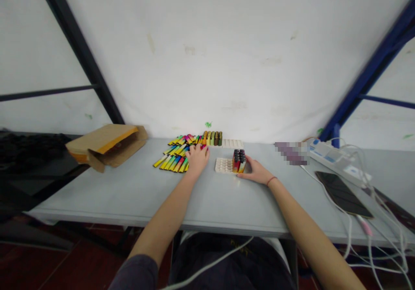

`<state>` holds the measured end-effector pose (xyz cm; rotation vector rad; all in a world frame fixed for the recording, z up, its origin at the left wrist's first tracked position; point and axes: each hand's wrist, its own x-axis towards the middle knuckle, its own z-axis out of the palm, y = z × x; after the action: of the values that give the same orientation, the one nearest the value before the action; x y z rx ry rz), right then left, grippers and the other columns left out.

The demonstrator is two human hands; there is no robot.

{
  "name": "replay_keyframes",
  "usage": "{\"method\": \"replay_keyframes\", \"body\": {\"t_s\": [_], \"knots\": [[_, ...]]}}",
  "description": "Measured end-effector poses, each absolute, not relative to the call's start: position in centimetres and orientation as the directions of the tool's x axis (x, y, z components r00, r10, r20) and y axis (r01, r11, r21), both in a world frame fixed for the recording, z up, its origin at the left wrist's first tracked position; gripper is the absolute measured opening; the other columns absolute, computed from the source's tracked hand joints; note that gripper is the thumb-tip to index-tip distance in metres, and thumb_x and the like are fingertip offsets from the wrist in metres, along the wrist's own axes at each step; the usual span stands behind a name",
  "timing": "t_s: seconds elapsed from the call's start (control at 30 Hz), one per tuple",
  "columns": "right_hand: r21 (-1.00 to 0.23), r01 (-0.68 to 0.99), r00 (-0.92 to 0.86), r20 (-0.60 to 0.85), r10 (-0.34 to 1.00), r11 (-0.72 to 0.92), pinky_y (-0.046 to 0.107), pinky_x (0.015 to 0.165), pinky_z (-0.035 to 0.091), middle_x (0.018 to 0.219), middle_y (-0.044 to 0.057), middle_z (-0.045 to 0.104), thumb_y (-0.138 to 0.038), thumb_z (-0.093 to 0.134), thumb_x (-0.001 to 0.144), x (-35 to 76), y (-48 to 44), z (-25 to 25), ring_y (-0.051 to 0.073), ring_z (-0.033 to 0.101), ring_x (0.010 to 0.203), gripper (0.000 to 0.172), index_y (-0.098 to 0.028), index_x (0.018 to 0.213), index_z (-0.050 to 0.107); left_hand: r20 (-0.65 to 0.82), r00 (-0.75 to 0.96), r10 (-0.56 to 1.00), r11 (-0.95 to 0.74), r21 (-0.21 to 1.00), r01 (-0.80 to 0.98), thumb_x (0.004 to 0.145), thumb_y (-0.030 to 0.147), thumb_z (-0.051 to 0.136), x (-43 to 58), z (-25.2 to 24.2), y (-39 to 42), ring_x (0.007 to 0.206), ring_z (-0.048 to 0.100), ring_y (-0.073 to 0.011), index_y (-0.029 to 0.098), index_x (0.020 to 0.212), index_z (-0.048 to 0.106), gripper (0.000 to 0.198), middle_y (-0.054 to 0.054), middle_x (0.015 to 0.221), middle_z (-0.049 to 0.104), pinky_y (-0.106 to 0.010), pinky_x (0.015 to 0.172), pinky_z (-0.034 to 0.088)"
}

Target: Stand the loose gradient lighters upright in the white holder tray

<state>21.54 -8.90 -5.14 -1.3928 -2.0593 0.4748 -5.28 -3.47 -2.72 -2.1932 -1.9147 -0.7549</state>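
My left hand [197, 158] lies over the right side of a spread of slim colourful tubes [173, 162], yellow with rainbow shades. Its fingers are stretched out, tips touching the tubes near the back; nothing shows clearly in its grasp. To the right, my right hand [256, 171] grips the right end of a white holed tray [223, 165], thumb at the front and fingers on the far side. Upright tubes with black tops [239, 160] stand in the tray's right part, against this hand. The left part of the tray shows bare holes.
Behind stand a block of upright yellow-to-dark tubes [212, 138] and another white tray [232, 143]. An open cardboard box [106, 143] lies left. At right are a phone [343, 194], a power strip [340, 162] and loose white cables. The wall closes off the back.
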Motion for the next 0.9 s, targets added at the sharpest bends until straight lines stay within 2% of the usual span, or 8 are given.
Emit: {"method": "replay_keyframes", "body": {"t_s": [0.23, 0.43, 0.6, 0.77, 0.9], "knots": [[-0.583, 0.714, -0.283, 0.267, 0.921, 0.388, 0.055, 0.108, 0.043, 0.137, 0.017, 0.061, -0.052, 0.079, 0.070, 21.4, -9.2, -4.6, 0.035, 0.060, 0.123, 0.088, -0.018, 0.142, 0.043, 0.398, 0.102, 0.912, -0.190, 0.189, 0.963, 0.096, 0.040, 0.045, -5.5, -2.6, -3.0, 0.117, 0.041, -0.0334, 0.023, 0.103, 0.072, 0.033, -0.013, 0.119, 0.066, -0.049, 0.092, 0.032], [-0.583, 0.718, -0.273, 0.266, 0.924, 0.380, 0.055, 0.108, 0.043, 0.135, 0.017, 0.062, -0.053, 0.079, 0.070, 21.3, -9.2, -4.6, 0.035, 0.061, 0.121, 0.089, -0.017, 0.143, 0.042, 0.406, 0.095, 0.909, -0.169, 0.151, 0.974, 0.096, 0.041, 0.044, -5.0, -2.7, -3.1, 0.114, 0.044, -0.0347, 0.019, 0.115, 0.067, 0.037, -0.016, 0.117, 0.067, -0.050, 0.090, 0.032], [-0.564, 0.732, -0.269, 0.278, 0.922, 0.383, 0.057, 0.107, 0.043, 0.135, 0.018, 0.061, -0.055, 0.079, 0.069, 21.5, -9.0, -5.0, 0.037, 0.059, 0.122, 0.089, -0.018, 0.142, 0.044, 0.395, 0.092, 0.914, -0.162, 0.148, 0.976, 0.098, 0.034, 0.039, -4.7, -2.8, -3.2, 0.113, 0.046, -0.0344, 0.020, 0.117, 0.068, 0.037, -0.016, 0.119, 0.067, -0.050, 0.090, 0.033], [-0.564, 0.732, -0.272, 0.270, 0.924, 0.381, 0.056, 0.106, 0.043, 0.134, 0.017, 0.063, -0.057, 0.078, 0.070, 21.6, -8.9, -5.2, 0.036, 0.060, 0.122, 0.090, -0.019, 0.143, 0.043, 0.411, 0.213, 0.887, -0.279, 0.107, 0.954, 0.098, 0.041, 0.040, -4.0, -3.2, -3.4, 0.115, 0.044, -0.0349, 0.024, 0.110, 0.072, 0.039, -0.013, 0.123, 0.066, -0.053, 0.093, 0.032], [-0.571, 0.715, -0.274, 0.302, 0.913, 0.404, 0.054, 0.105, 0.045, 0.135, 0.016, 0.062, -0.055, 0.079, 0.069, 21.6, -8.9, -5.3, 0.034, 0.060, 0.121, 0.088, -0.020, 0.142, 0.044, 0.388, 0.265, 0.883, -0.325, 0.098, 0.941, 0.098, 0.040, 0.041, -3.5, -3.3, -3.3, 0.118, 0.044, -0.0341, 0.024, 0.106, 0.073, 0.037, -0.013, 0.116, 0.069, -0.054, 0.097, 0.031]]}}
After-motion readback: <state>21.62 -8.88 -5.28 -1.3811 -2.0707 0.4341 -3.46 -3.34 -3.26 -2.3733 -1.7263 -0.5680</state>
